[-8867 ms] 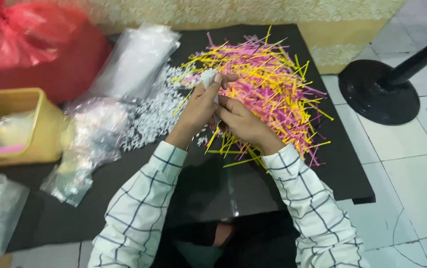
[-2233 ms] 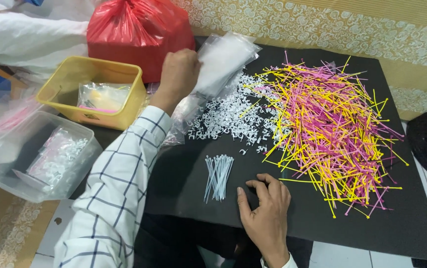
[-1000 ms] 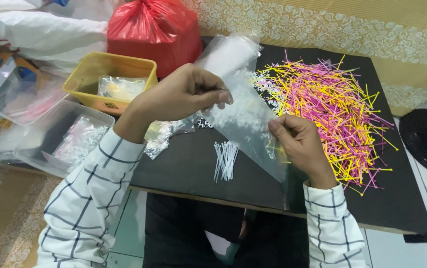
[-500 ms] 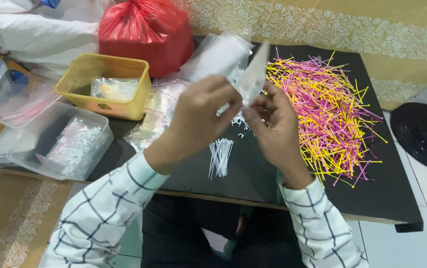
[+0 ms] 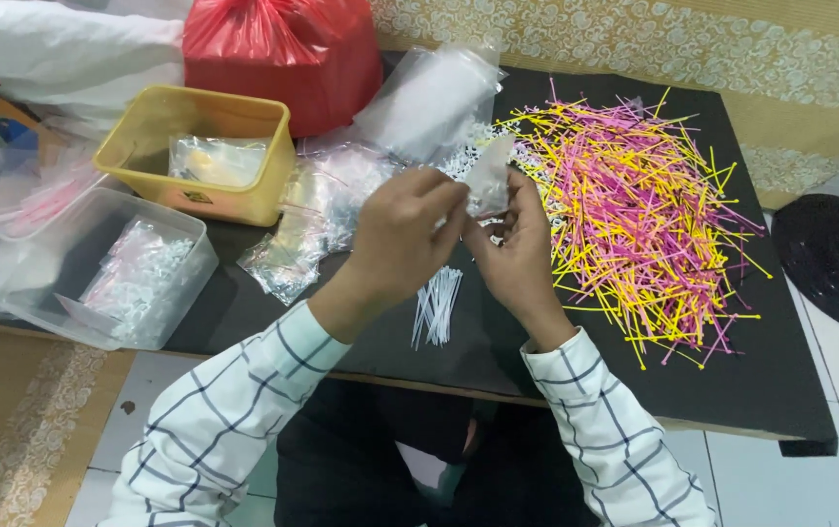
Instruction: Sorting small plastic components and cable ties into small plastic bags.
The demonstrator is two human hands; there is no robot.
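Observation:
Both hands are raised over the black table [image 5: 810, 390], pinching a small clear plastic bag [image 5: 490, 176] between them. My left hand [image 5: 405, 229] grips its left edge with the fingertips; my right hand [image 5: 512, 244] holds its lower right side. Below the hands a small bundle of white sticks [image 5: 436, 304] lies on the table. To the right spreads a big pile of pink and yellow sticks [image 5: 634, 205]. Small white pieces [image 5: 473, 146] lie heaped behind the bag.
A yellow tub [image 5: 195, 156] with a bag inside stands at the left, a clear plastic box [image 5: 112, 268] in front of it. A red plastic bag [image 5: 278, 54] sits at the back. Clear bags [image 5: 327, 210] lie between tub and hands. A black round base [image 5: 834, 259] rests on the floor at right.
My left hand fetched a clear bag from the back left. Both hands then took it and have gathered it smaller and closer together over the white bundle.

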